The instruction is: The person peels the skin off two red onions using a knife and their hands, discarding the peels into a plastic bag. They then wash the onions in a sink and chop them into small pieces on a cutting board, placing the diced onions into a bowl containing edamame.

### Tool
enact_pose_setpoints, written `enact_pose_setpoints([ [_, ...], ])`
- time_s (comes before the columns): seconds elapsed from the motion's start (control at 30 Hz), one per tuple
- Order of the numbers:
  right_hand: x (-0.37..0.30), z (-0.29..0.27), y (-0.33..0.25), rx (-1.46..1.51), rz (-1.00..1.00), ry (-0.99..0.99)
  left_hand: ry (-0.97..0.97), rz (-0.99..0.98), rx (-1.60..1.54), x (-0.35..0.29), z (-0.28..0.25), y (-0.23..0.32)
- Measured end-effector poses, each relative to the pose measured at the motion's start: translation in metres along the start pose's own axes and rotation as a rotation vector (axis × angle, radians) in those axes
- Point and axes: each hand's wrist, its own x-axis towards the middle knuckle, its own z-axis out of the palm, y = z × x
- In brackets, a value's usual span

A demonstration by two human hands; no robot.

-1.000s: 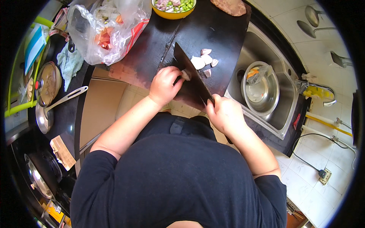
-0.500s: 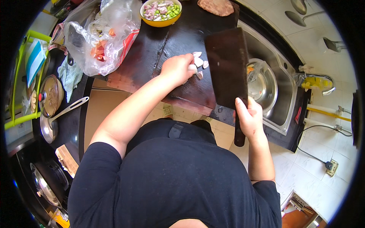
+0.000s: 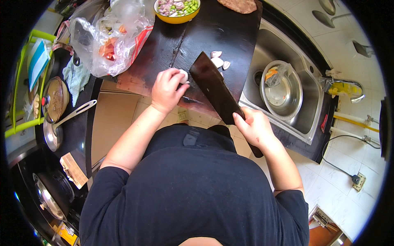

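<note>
My right hand (image 3: 256,127) grips the handle of a dark, broad-bladed cleaver (image 3: 215,88), its blade slanting up and left over the dark cutting board (image 3: 211,39). The fingers of my left hand (image 3: 168,88) are closed around a white garlic clove (image 3: 184,76) near the board's front edge, to the left of the blade. Several more garlic cloves (image 3: 217,62), pale with some pinkish skin, lie just beyond the cleaver; the blade partly hides one.
A yellow bowl (image 3: 176,18) of chopped pink and green food stands at the back, beside a clear plastic bag (image 3: 88,51) with scraps. A brown flat round piece (image 3: 239,5) lies far right. The sink (image 3: 256,92) holds a metal basin (image 3: 295,108). A slotted ladle (image 3: 74,117) lies left.
My left hand has moved left and nearer with a clove, away from the other cloves. The cleaver has swung left and lowered, its blade now tilted, uncovering the sink and basin.
</note>
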Motion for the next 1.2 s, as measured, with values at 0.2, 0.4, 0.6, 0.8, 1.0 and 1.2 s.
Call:
enact_pose_setpoints([
  [0.2,0.009,-0.006,-0.013,-0.101,-0.169,0.097,0.101,-0.106,-0.125,-0.007,-0.004,-0.004],
  [0.4,0.023,-0.008,-0.029,-0.301,-0.334,0.110,0.146,-0.104,-0.149,-0.009,0.001,-0.009],
  [0.6,0.039,-0.009,-0.039,-0.406,-0.245,-0.017,0.143,-0.102,-0.165,-0.008,0.000,-0.010],
  [0.8,0.041,0.000,-0.031,-0.286,-0.236,0.027,0.034,-0.113,-0.207,-0.010,-0.005,-0.013],
  [1.0,0.014,-0.023,-0.002,0.201,-0.043,0.092,-0.259,0.056,-0.206,0.024,-0.027,-0.026],
  [1.2,0.011,-0.026,-0.022,0.002,-0.046,0.113,-0.338,-0.116,-0.107,0.028,-0.016,-0.020],
])
